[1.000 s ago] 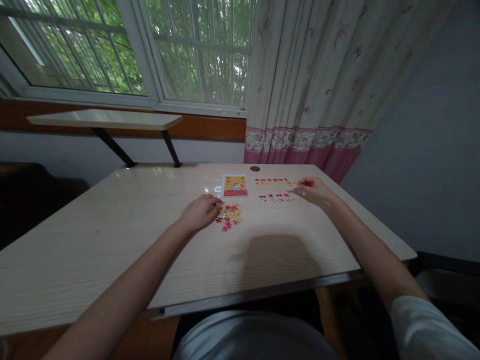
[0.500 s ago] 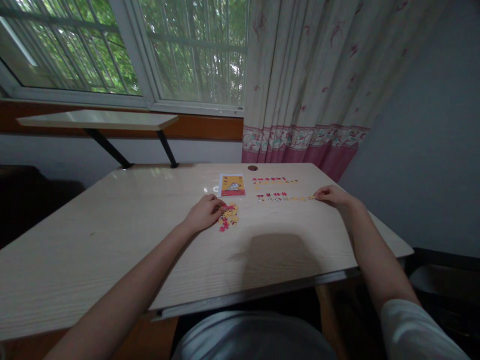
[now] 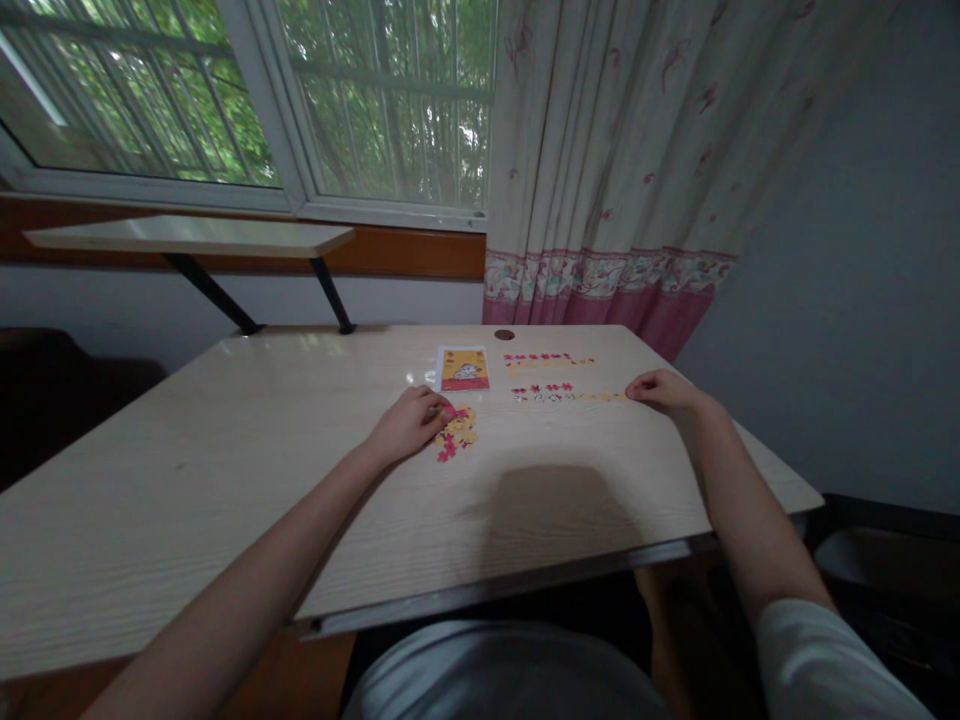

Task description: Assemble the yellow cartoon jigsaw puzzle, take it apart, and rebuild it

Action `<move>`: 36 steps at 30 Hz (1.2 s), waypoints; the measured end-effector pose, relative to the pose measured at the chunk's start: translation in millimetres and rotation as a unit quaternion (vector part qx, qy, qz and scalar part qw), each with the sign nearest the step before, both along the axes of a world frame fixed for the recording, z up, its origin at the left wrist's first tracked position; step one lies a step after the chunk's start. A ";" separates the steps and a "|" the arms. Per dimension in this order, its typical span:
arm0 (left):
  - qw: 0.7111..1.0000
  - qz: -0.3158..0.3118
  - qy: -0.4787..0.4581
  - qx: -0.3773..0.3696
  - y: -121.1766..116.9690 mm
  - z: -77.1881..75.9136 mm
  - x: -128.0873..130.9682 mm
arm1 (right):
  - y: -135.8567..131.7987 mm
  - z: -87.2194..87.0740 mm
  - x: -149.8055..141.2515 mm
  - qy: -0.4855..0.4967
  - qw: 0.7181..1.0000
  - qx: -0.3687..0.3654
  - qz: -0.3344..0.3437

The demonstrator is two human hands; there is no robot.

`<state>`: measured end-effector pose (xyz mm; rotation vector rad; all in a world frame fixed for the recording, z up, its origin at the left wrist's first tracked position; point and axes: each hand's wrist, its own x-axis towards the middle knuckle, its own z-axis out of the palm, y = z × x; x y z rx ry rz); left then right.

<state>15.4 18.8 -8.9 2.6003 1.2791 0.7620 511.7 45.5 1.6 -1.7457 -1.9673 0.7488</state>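
My left hand (image 3: 411, 422) rests at the left side of a loose pile of jigsaw puzzle pieces (image 3: 461, 428), yellow and red. Its thumb and fingers are curled together at a red piece on the pile's upper edge. Far to the right, my right hand (image 3: 664, 389) pinches a yellow puzzle piece (image 3: 621, 397) against the desk, at the right end of a row of white and yellow pieces (image 3: 555, 398). Just above that row lies a short row of red pieces (image 3: 559, 387). The fingers partly hide both pieces.
A picture card (image 3: 465, 370) with a white animal on yellow and red lies behind the pile. More rows of red and yellow pieces (image 3: 536, 357) sit to its right. A raised shelf (image 3: 195, 236) stands at the desk's back left, near a cable hole (image 3: 504, 335).
The yellow piece under my right fingers now sits closer to the end of the row. My left hand stays at the pile. The view has shifted slightly.
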 end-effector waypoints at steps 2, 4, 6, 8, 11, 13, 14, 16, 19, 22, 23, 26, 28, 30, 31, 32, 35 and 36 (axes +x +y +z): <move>1.000 -0.001 -0.011 0.005 -0.2 0.3 0.4 | 0.2 -0.6 -4.1 0.002 1.000 0.015 0.001; 1.000 -0.001 -0.027 0.003 -1.0 1.5 1.2 | 0.3 -0.9 -9.3 -0.001 1.000 0.024 0.004; 0.999 -0.001 -0.044 -0.010 -2.3 3.1 2.5 | 0.6 -1.0 -13.6 -0.007 1.000 0.018 0.011; 0.997 0.013 -0.069 -0.040 -3.7 4.6 3.8 | 1.4 -1.3 -15.6 -0.010 1.000 0.010 0.015; 0.984 0.052 -0.129 -0.110 -5.4 5.0 5.5 | 3.1 -3.0 -14.3 0.000 1.000 0.010 0.022; 0.967 0.068 -0.180 -0.165 -6.2 4.2 6.6 | 3.3 -4.6 -12.9 0.011 0.999 0.008 0.032; 0.957 0.073 -0.209 -0.190 -6.6 3.5 7.2 | 2.7 -5.2 -12.8 0.016 0.999 0.007 0.035; 0.932 0.078 -0.272 -0.228 -7.2 2.1 8.9 | 0.3 -5.2 -15.3 0.015 0.999 0.019 0.024; 0.897 0.072 -0.362 -0.244 -8.4 0.6 12.4 | -4.7 0.0 -29.0 -0.028 0.993 0.105 -0.043; 0.872 0.048 -0.421 -0.243 -10.4 0.6 17.5 | -7.1 11.4 -57.4 -0.086 0.973 0.209 -0.036; 0.864 0.039 -0.439 -0.243 -11.2 0.6 19.3 | -7.3 15.5 -70.0 -0.099 0.969 0.227 0.000; 0.838 0.023 -0.480 -0.257 -13.5 0.1 24.3 | -8.4 25.4 -114.2 -0.114 0.951 0.267 0.110; 0.827 0.022 -0.491 -0.273 -15.0 -0.9 26.7 | -11.5 28.4 -145.4 -0.136 0.928 0.288 0.195; 0.821 0.011 -0.493 -0.287 -16.8 -1.7 28.3 | -17.0 28.7 -174.8 -0.156 0.898 0.316 0.262; 0.821 0.001 -0.492 -0.291 -18.0 -1.8 28.9 | -20.6 28.1 -188.2 -0.157 0.887 0.329 0.283; 0.822 -0.010 -0.487 -0.295 -19.5 -1.6 29.4 | -24.6 27.2 -200.4 -0.153 0.878 0.343 0.296; 0.833 -0.040 -0.459 -0.306 -25.0 0.8 31.3 | -36.7 23.1 -228.9 -0.109 0.868 0.371 0.311; 0.836 -0.047 -0.450 -0.310 -26.8 2.2 32.0 | -40.3 21.4 -235.6 -0.093 0.867 0.375 0.314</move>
